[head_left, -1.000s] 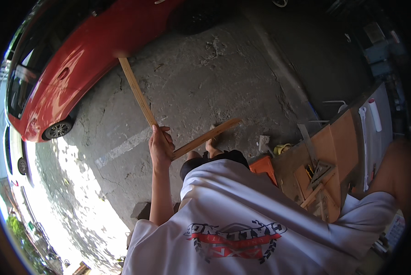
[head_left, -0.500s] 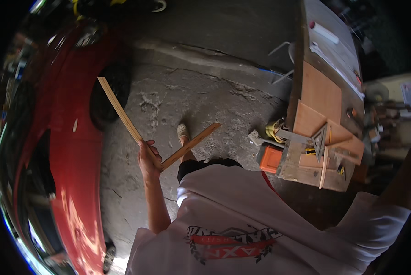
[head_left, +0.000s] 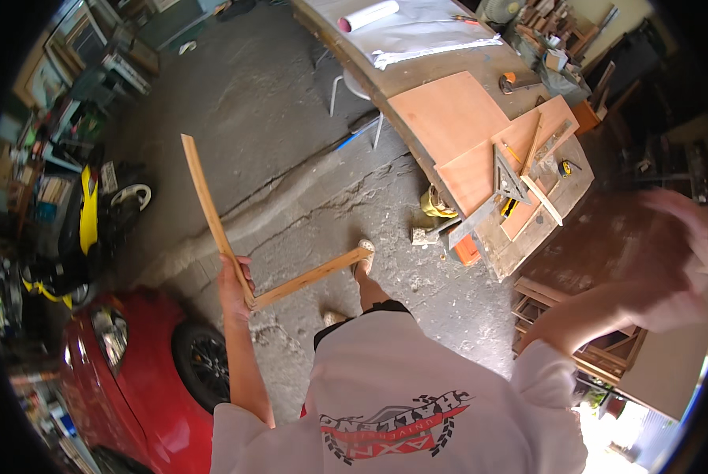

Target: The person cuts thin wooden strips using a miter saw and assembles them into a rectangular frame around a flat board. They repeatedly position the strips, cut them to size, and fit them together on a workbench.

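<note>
My left hand (head_left: pixel 234 291) grips two wooden strips joined in an L (head_left: pixel 204 188), closed round them near the corner. One strip points up and away; the other reaches right, its end over my foot. At the right edge, my right hand (head_left: pixel 671 265) is raised and smeared by motion. Its fingers cannot be made out, and nothing clear shows in it.
Ahead to the right, a workbench (head_left: pixel 496 262) bears plywood panels (head_left: pixel 450 108), a triangular metal square (head_left: pixel 509 178) and a tape measure (head_left: pixel 565 167). A red car (head_left: pixel 156 379) stands at lower left, with a yellow-and-black motorbike (head_left: pixel 89 209) beyond. Stacked wooden frames (head_left: pixel 539 296) stand at right.
My view has swung right, bringing the workbench nearer the middle and the car to lower left. My right hand has come into view. The wooden L stays in my left hand.
</note>
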A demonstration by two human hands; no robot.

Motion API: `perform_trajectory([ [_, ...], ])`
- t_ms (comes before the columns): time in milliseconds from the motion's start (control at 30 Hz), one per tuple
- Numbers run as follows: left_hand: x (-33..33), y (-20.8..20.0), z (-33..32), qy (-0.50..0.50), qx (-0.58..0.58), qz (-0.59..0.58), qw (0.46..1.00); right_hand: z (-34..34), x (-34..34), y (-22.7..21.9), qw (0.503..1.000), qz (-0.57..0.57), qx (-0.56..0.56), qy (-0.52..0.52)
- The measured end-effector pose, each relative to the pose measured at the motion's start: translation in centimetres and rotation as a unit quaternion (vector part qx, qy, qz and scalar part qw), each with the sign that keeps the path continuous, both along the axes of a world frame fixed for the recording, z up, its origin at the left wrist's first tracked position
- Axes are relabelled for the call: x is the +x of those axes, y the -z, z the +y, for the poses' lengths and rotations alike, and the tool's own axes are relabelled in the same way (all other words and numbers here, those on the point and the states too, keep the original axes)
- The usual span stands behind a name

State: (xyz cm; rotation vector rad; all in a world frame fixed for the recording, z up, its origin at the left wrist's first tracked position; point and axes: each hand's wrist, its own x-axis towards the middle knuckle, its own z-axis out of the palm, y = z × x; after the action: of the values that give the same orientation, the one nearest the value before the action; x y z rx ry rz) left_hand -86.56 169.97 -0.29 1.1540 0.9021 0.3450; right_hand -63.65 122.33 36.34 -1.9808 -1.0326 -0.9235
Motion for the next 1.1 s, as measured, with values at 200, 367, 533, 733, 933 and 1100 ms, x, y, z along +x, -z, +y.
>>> perform_trajectory([
  [200, 13.7, 2.1, -1.3, 0.068, 0.13, 0.104, 0.984, -3.7, 7.5, 35.4, 0.786, 0.588, 0.066, 0.18],
  [367, 25.0, 1.8, -3.8, 0.063, 0.179, 0.091, 0.978, -3.2, 11.5, 47.1, 0.789, 0.534, 0.029, 0.301],
  [533, 37.8, 1.3, -4.1, 0.131, 0.193, 0.065, 0.97, -3.6, 19.2, 47.4, 0.716, 0.581, 0.096, 0.374],
  [733, 54.4, 1.8, -3.2, 0.28, 0.256, 0.038, 0.924, -4.5, 23.6, 47.3, 0.726, 0.475, 0.11, 0.485],
  [933, 72.4, 4.9, -2.4, 0.366, 0.25, 0.005, 0.897, -7.7, 26.0, 47.1, 0.652, 0.473, 0.112, 0.581],
  [1100, 84.0, 6.7, -0.7, 0.459, 0.342, -0.072, 0.817, -12.9, 31.9, 48.3, 0.632, 0.419, -0.054, 0.65],
])
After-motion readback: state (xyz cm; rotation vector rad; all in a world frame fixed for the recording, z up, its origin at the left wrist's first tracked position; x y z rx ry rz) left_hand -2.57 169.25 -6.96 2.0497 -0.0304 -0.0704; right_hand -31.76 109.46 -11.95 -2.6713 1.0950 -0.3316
